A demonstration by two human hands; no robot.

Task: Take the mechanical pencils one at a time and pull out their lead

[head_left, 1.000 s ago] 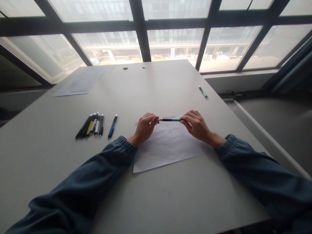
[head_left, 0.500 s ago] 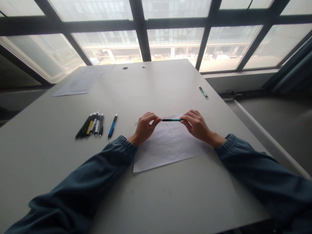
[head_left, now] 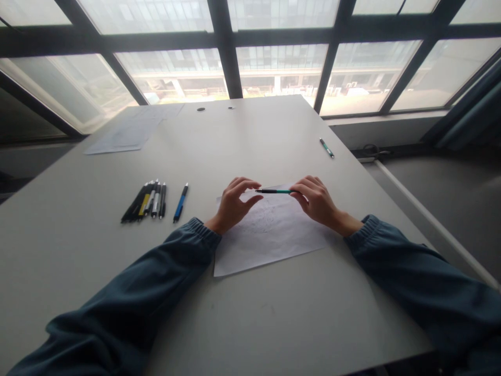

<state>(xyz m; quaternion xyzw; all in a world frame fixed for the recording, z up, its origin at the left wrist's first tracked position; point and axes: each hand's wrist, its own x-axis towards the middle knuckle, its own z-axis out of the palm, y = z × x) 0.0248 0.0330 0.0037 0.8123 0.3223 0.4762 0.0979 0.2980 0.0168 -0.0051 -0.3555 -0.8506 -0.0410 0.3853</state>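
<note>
A green pen (head_left: 279, 191) with a black grip is held level above a sheet of paper (head_left: 270, 250) that bears faint markings. My right hand (head_left: 315, 198) pinches the pen's green end between thumb and fingers. At the other end, my left hand (head_left: 237, 203) has its thumb and fingertips parted around the pen's tip, with a gap showing between them. Whether a fingertip still touches the tip I cannot tell. Both hands are over the upper part of the paper.
To the left lie a cluster of several pens (head_left: 144, 201) and a blue pen (head_left: 180, 202) apart from them. Another green pen (head_left: 326, 148) rests near the right table edge. Papers (head_left: 121, 137) lie at the far left. Windows stand behind the table (head_left: 250, 313).
My left thumb and fingers have spread apart from their pinch, so the pen's pointed tip now shows. My right hand has kept its hold, nearly unmoved.
</note>
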